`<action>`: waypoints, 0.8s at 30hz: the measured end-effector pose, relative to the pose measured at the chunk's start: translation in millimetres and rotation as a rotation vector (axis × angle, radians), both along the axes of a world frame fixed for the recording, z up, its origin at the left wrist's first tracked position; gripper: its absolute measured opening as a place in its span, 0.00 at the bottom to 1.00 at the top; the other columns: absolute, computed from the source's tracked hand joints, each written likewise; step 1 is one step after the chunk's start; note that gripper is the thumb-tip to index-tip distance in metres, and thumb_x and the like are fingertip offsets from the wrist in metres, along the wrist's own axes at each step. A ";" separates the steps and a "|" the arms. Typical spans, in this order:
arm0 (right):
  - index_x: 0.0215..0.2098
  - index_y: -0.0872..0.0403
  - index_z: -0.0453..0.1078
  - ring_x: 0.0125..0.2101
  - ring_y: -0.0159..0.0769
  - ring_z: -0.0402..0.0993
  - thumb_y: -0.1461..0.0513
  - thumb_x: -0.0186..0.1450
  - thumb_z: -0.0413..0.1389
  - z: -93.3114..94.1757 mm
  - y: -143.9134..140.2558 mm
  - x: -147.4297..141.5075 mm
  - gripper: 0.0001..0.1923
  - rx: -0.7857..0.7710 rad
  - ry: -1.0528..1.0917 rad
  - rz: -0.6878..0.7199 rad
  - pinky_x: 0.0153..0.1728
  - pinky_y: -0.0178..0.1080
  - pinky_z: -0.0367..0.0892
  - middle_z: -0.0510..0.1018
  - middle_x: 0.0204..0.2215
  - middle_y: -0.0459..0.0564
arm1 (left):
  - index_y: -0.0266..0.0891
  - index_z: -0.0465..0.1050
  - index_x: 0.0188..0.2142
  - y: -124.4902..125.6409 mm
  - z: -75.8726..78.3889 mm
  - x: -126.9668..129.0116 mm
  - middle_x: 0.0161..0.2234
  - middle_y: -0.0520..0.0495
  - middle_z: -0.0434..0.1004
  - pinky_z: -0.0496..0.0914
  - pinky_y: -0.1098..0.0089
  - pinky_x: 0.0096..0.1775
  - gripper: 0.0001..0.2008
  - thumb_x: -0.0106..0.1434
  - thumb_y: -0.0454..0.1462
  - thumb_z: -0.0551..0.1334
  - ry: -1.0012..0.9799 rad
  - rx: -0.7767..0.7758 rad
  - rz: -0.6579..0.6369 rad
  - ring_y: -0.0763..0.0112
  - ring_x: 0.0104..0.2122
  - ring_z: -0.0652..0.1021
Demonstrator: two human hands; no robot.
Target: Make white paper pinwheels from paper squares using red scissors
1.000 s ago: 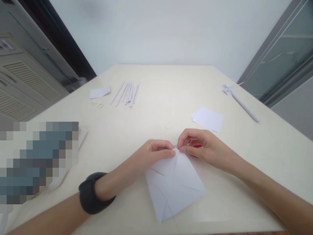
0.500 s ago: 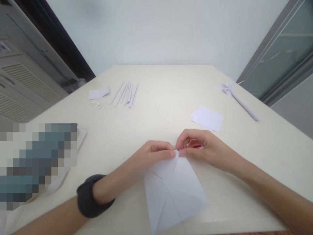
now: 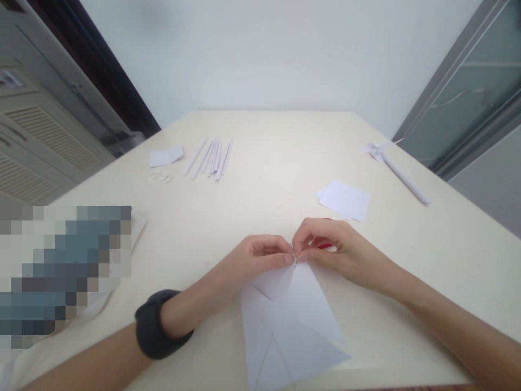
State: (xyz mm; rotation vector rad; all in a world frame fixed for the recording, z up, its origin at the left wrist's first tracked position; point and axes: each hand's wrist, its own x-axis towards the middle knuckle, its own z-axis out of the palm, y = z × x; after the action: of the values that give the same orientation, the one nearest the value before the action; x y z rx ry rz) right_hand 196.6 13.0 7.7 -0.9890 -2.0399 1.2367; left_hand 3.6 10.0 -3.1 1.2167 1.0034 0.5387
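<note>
A white square of paper [image 3: 291, 320] with cuts or creases lies on the cream table [image 3: 264, 179] close to its near edge. My left hand [image 3: 260, 258], with a dark band on its wrist, pinches the paper's far tip. My right hand [image 3: 337, 250] pinches the same tip from the other side, so the fingertips of both hands meet there. Something red [image 3: 325, 245] shows under my right hand's fingers; what it is cannot be told.
A small stack of white paper squares [image 3: 344, 199] lies just beyond my right hand. A finished paper pinwheel on a rolled stick [image 3: 396, 171] lies far right. Several rolled paper sticks [image 3: 211, 156], a paper scrap [image 3: 165, 156] and small bits lie far left. A blurred patch covers the left.
The paper has turned and slid a little toward me, its near corner reaching the table's edge. Both hands stay pinched on the far tip, barely moved.
</note>
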 end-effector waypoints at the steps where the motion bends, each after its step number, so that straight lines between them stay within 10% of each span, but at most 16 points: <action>1: 0.30 0.52 0.68 0.30 0.29 0.68 0.67 0.62 0.54 -0.2 0.0 -0.1 0.05 0.005 -0.005 -0.004 0.31 0.32 0.63 0.73 0.30 0.43 | 0.38 0.73 0.26 0.1 -0.5 0.2 0.26 0.53 0.70 0.59 0.73 0.31 0.05 0.55 0.37 0.63 -0.004 0.027 0.008 0.73 0.28 0.69; 24: 0.32 0.52 0.69 0.32 0.29 0.70 0.68 0.63 0.53 -1.5 1.6 1.6 0.06 0.064 -0.069 -0.007 0.33 0.32 0.64 0.75 0.32 0.43 | 0.36 0.74 0.29 0.4 -2.1 -0.3 0.29 0.51 0.75 0.63 0.73 0.32 0.05 0.56 0.37 0.63 0.006 0.037 0.033 0.72 0.30 0.73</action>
State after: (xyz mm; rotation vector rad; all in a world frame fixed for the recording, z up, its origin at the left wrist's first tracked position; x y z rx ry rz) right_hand 198.2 14.6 6.2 -1.0204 -2.1137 1.1408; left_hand 3.3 10.4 -5.3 1.2369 1.0236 0.5823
